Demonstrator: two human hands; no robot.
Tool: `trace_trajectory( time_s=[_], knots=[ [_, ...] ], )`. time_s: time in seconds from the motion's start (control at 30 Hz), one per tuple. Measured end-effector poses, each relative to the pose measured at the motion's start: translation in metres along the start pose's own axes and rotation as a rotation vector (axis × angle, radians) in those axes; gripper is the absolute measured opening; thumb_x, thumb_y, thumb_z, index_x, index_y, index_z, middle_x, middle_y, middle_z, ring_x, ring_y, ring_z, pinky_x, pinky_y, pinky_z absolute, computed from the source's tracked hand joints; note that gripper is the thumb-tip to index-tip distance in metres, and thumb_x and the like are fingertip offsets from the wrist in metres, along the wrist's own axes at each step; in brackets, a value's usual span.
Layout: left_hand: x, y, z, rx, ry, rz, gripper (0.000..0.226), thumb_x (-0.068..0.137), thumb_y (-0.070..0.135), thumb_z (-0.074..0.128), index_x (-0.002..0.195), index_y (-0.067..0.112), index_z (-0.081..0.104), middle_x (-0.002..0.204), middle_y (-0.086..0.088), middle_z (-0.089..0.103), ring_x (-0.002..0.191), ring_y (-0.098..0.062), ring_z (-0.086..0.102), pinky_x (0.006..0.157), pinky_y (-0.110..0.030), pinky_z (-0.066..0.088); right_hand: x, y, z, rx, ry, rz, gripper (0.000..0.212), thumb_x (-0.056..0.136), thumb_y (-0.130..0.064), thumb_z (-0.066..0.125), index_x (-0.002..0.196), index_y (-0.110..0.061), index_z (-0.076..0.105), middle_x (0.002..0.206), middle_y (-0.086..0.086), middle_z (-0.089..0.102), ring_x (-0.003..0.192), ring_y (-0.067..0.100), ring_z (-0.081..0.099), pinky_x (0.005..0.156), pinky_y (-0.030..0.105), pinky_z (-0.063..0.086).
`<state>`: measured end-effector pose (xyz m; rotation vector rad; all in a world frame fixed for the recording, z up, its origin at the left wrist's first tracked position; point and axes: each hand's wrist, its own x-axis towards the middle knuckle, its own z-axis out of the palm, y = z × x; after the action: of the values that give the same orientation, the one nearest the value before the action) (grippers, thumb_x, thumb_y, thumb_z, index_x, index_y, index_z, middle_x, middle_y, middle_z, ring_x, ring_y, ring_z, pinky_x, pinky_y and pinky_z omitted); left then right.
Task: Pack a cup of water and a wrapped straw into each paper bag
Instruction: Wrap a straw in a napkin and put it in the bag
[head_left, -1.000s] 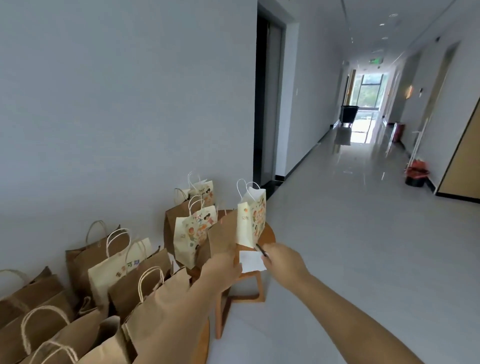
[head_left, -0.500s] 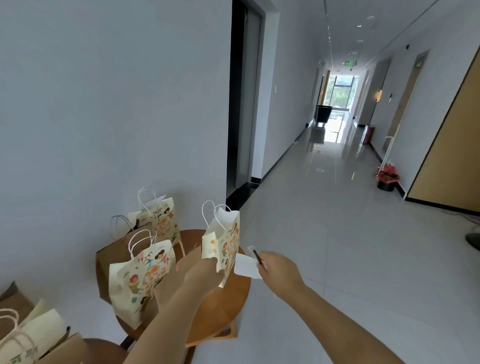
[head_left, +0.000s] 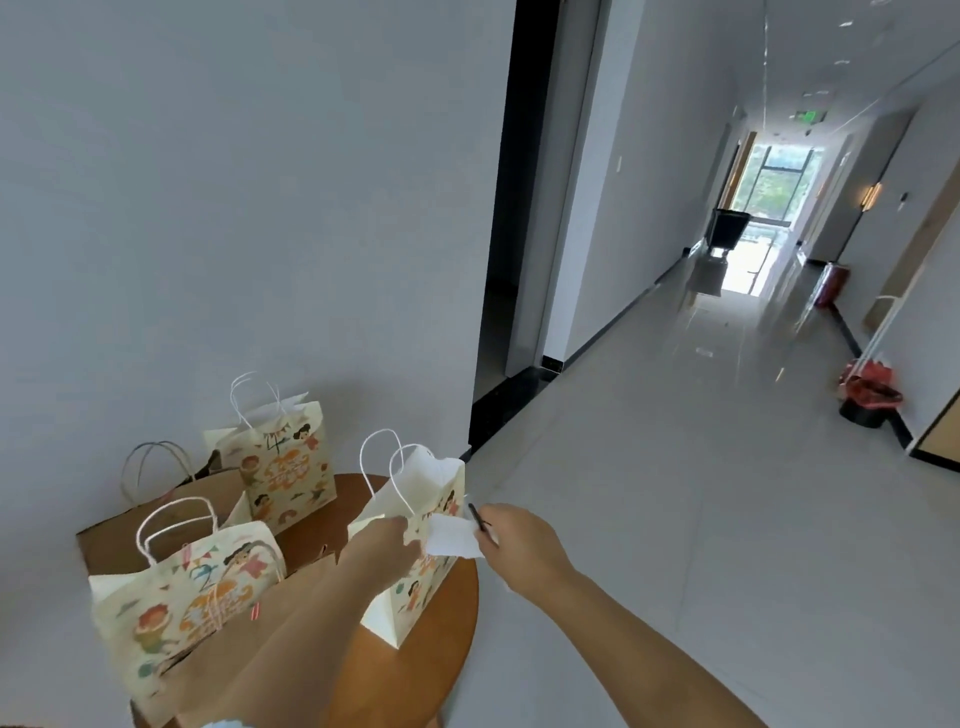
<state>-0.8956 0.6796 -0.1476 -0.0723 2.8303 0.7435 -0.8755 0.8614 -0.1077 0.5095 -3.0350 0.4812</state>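
**Ann:** Fingers first — the left hand is curled onto the side of a printed paper bag, gripping it near the top edge, while the right hand pinches a white slip of paper together with a thin dark stick, maybe a pen or a straw, I can't tell which.

**Ben:** Where does that bag stand?

**Ann:** On the round wooden table, upright, towards its 3 o'clock edge. The white slip is right against the bag's face, between the two hands.

**Ben:** Count the bags for me.

**Ann:** Three printed ones with white cord handles: the one being held, a second printed bag at 11 o'clock against the wall, and a third printed bag at 8 o'clock. Then plain brown ones: a tall brown bag between the second and third, and a brown sheet under the left forearm that may be another bag; I can't be sure.

**Ben:** Cups?

**Ann:** Whatever is inside the bags is hidden from this angle.

**Ben:** And beyond the table?

**Ann:** One long corridor at 1 o'clock, a dark doorway at 12, a red bin at 3 by the far wall.
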Motion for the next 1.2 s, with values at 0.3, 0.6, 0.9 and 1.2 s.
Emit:
trace_trajectory(
  time_s=[0.3,0.6,0.9,1.2],
  knots=[
    [0.068,0.029,0.016,-0.042,0.111,-0.218,0.041,0.097,0.026,0.047,0.137,0.016,0.048,0.134,0.000,0.055,0.119,-0.015,0.054,0.094,-0.022,0.045,0.103,0.093,-0.031,0.095,-0.043,-0.106,0.018,0.098,-0.025,0.046,0.082,-0.017,0.045,0.075,-0.003,0.050,0.072,0.014,0.050,0.054,0.017,0.032],
    [0.110,-0.004,0.029,0.100,0.157,-0.354,0.036,0.095,0.012,0.048,0.129,0.021,0.054,0.124,0.000,0.057,0.107,-0.013,0.058,0.085,-0.020,0.051,0.172,0.103,0.001,0.271,-0.078,-0.143,0.018,0.096,-0.025,0.052,0.079,-0.019,0.049,0.068,-0.012,0.047,0.061,0.005,0.046,0.053,0.014,0.033],
    [0.149,-0.033,0.032,0.055,0.138,-0.308,0.047,0.090,0.043,0.060,0.132,0.026,0.051,0.130,0.005,0.054,0.116,-0.013,0.052,0.093,-0.023,0.046,0.259,0.090,-0.023,0.351,-0.012,-0.207,0.027,0.094,-0.020,0.055,0.070,-0.020,0.045,0.060,-0.010,0.042,0.054,0.006,0.040,0.051,0.017,0.030],
    [0.143,-0.047,0.032,0.216,-0.061,-0.256,0.136,0.042,0.096,0.031,0.149,0.013,0.020,0.156,-0.002,0.021,0.144,-0.021,0.015,0.118,-0.036,0.010,0.278,0.047,0.006,0.608,-0.079,-0.332,0.015,0.090,-0.014,0.062,0.078,-0.005,0.060,0.065,-0.007,0.055,0.059,0.005,0.051,0.057,0.009,0.039]
  ],
)
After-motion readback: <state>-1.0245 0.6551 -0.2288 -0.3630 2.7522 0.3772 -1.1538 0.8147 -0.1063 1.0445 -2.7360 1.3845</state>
